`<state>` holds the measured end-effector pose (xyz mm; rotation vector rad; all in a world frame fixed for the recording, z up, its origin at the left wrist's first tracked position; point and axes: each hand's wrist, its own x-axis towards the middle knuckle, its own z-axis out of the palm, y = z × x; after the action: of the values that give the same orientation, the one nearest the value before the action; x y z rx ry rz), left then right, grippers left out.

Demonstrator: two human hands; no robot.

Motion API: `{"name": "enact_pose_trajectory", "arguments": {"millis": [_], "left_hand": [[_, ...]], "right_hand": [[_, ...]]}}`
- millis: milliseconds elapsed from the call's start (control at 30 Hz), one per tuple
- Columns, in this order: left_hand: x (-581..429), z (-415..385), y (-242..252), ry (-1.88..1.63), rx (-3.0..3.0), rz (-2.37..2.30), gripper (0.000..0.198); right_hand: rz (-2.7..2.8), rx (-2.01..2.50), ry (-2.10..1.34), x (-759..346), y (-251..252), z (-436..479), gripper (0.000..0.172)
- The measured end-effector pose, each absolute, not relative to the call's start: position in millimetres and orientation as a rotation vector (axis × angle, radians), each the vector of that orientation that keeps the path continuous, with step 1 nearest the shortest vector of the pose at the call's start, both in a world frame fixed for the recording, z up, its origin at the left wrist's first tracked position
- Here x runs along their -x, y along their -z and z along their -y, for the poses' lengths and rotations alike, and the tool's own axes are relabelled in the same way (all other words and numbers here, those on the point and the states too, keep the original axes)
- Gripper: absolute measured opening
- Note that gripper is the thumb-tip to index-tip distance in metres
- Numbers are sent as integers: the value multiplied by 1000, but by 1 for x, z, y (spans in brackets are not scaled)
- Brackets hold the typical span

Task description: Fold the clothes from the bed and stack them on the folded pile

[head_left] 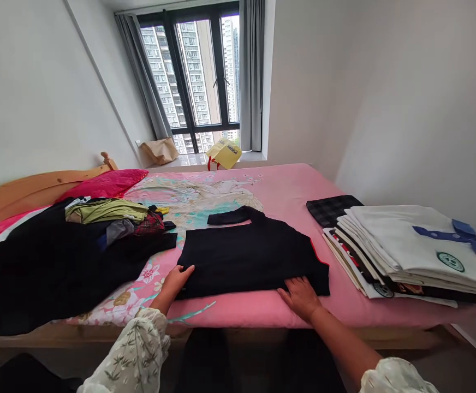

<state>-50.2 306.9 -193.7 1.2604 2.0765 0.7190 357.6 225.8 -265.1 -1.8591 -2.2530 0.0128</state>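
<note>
A black long-sleeved shirt (246, 251) lies folded lengthwise on the pink bed, with one sleeve stretched to the left along its far side and red trim at its right end. My left hand (174, 283) is at the shirt's near left corner, its thumb on top and fingers closed on the hem edge. My right hand (301, 297) rests flat over the near edge, close to the right end, fingers lying on the cloth. What lies beneath the right fingertips is hidden.
Left of the shirt is a heap of dark clothes (58, 262) topped by a green garment (113, 210). On the right stands a stack of folded white shirts (410, 240) beside a dark checked cloth (332, 209). A yellow bag (225, 153) and a brown paper bag (160, 150) sit by the window.
</note>
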Motion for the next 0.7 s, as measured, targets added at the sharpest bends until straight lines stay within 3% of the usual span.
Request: {"name": "enact_pose_trajectory", "arguments": {"millis": [233, 433, 567, 700], "left_hand": [[39, -289, 196, -745, -1584, -2259, 53], [22, -267, 212, -668, -2285, -1889, 39], [21, -259, 236, -440, -2261, -2007, 43], [21, -261, 231, -449, -2243, -2064, 40]], "right_hand": [[2164, 1806, 68, -361, 264, -223, 44], [1942, 1823, 127, -362, 260, -219, 36], [1553, 1870, 147, -369, 269, -216, 27], [1134, 1803, 110, -359, 260, -213, 23]]}}
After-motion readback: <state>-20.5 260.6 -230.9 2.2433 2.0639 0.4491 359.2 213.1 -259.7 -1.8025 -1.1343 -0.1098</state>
